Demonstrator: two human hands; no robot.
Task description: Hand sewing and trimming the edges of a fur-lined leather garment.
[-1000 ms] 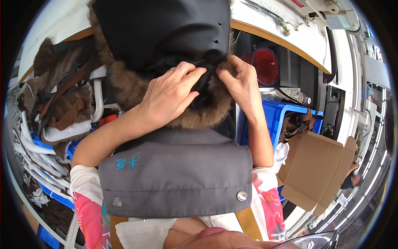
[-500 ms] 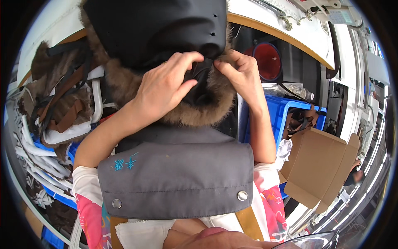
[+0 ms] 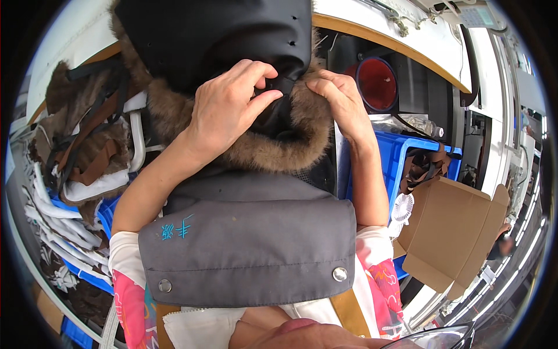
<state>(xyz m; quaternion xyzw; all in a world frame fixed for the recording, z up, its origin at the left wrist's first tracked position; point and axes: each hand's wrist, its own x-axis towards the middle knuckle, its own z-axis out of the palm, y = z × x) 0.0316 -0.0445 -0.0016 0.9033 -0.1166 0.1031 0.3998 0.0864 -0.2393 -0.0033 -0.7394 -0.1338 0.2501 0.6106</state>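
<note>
A black hood with a brown fur trim lies in front of me. My left hand rests on the fur and pinches the black fabric at the hood's lower edge between thumb and fingers. My right hand grips the fur trim and fabric just to the right, fingertips close to the left hand's. A grey bib with two metal snaps on my chest covers the lower middle of the view.
A red funnel-shaped cone sits at the back right. A blue plastic crate and an open cardboard box stand to the right. More brown fur pieces with black straps and white padded parts pile up on the left.
Both hands have shifted slightly upward along the hood's edge. The left fingers have curled into a tighter pinch on the black fabric.
</note>
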